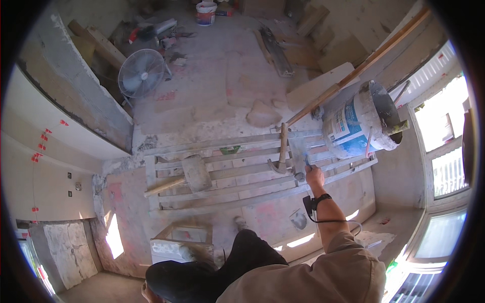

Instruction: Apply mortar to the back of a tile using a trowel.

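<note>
My right hand (314,177) reaches over a slatted metal platform (237,199), fingers closed around a flat grey tool with a blue part (306,159). Its exact kind is hard to make out. Just left of it, a claw hammer (283,144) lies across the slats. Beyond my hand, on the platform's right end, a large white bucket with a blue label (348,126) leans, its inside coated grey and a stick poking out. Farther left rests a tool with a broad grey head and wooden handle (197,174). My left hand (147,293) shows only partly beside my knee; its fingers are mostly hidden.
A low wooden frame (183,241) stands before my legs. A long wooden pole (348,78) slants up along the right wall. On the dusty floor beyond are a fan (143,76), a smaller bucket (206,14) and boards (275,53). Windows (444,166) line the right.
</note>
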`<state>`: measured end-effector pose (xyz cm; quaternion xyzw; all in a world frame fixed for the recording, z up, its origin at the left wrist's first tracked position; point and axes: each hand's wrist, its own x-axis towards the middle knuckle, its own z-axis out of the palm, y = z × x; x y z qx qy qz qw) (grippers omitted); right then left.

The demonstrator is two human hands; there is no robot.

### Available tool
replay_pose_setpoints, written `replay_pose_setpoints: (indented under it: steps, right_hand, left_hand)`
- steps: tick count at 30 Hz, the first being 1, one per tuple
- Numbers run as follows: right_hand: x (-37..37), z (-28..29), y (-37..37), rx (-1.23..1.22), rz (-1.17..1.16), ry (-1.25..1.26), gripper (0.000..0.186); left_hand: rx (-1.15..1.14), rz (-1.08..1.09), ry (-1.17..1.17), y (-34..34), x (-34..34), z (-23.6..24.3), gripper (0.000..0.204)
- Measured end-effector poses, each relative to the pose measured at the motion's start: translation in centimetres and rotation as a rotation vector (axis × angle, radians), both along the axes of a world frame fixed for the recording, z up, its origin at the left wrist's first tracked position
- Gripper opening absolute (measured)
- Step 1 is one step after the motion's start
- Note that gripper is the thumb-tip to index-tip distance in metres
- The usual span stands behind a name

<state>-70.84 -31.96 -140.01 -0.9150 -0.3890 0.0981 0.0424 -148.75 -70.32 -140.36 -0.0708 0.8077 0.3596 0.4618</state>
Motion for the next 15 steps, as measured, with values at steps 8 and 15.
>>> replay_pose_setpoints:
  steps: [8, 15]
  right_hand:
    - [-4.0, 1.7, 0.7, 0.084, 0.243, -0.196, 0.042]
    - [-2.3, 0.5, 0.4, -0.128, 0.015, -0.091, 0.041]
  left_hand:
    - [0.001, 0.2, 0.205, -6.6, 5.3, 5.1, 0.06]
    - [-0.038, 0.216, 0.207, -5.5, 8.7, 6.2, 0.057]
